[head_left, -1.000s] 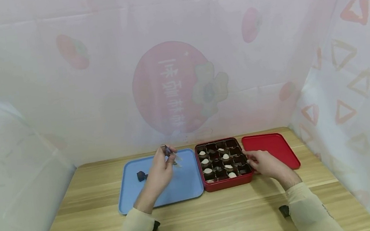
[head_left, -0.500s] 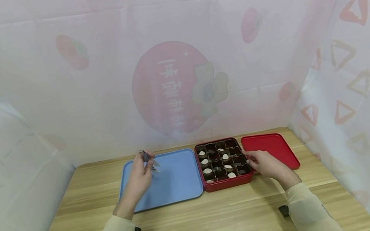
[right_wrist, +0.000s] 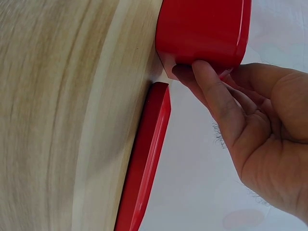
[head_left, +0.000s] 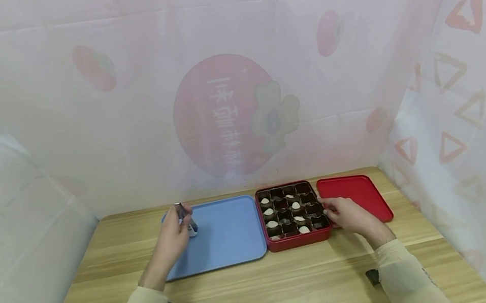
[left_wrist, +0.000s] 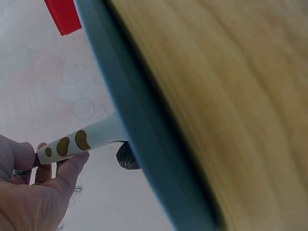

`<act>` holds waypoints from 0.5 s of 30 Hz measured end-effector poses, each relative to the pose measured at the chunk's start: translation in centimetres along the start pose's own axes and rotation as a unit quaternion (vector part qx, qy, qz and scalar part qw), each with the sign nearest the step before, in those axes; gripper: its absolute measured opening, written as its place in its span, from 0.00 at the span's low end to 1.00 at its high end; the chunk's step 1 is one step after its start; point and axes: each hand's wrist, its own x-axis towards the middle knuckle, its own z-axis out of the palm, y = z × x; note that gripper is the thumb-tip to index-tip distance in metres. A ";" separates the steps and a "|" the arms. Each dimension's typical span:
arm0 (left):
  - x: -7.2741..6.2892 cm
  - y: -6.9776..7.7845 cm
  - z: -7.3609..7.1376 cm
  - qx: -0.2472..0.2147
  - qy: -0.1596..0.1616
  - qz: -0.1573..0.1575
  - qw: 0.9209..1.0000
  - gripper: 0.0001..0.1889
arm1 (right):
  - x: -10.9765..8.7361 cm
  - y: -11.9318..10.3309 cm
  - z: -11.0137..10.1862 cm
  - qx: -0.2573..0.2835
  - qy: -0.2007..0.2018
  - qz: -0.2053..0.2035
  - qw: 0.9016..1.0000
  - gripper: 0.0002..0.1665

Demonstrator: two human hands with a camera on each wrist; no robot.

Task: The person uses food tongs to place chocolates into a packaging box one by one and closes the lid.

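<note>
Over the left part of the blue tray [head_left: 231, 235], my left hand [head_left: 174, 234] grips a pair of small tongs [head_left: 187, 219]. In the left wrist view, the tongs' white arm [left_wrist: 67, 145] has brown spots and reaches down toward the tray. Next to its tip is a dark, rounded, shiny piece [left_wrist: 127, 157]; contact is unclear, and in the head view the hand hides it. My right hand [head_left: 345, 214] holds the right side of a red box [head_left: 300, 240], fingers against its wall. Several compartments of the box's dark insert hold white pieces [head_left: 296, 206].
A red lid [head_left: 359, 195] lies flat on the wooden table [head_left: 261, 292], right of the box and beside my right hand. The blue tray touches or nearly touches the box's left side. A printed white sheet [head_left: 136, 109] rises behind the table.
My left hand has moved left across the tray with the tongs, whose tips now point lower and look closer together. My right hand stays at the box.
</note>
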 end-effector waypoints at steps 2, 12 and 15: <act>0.1 -0.3 -0.1 0.001 0.001 -0.003 1.000 0.08 | 0.0 0.0 0.0 0.000 -0.003 0.002 1.000 0.30; 0.3 -0.1 0.0 0.027 0.008 -0.014 1.000 0.06 | 0.0 -0.1 -0.1 -0.002 -0.006 0.015 1.000 0.31; 0.3 0.8 0.3 0.019 0.007 -0.010 1.000 0.06 | -0.1 -0.1 -0.1 0.001 -0.004 0.013 1.000 0.31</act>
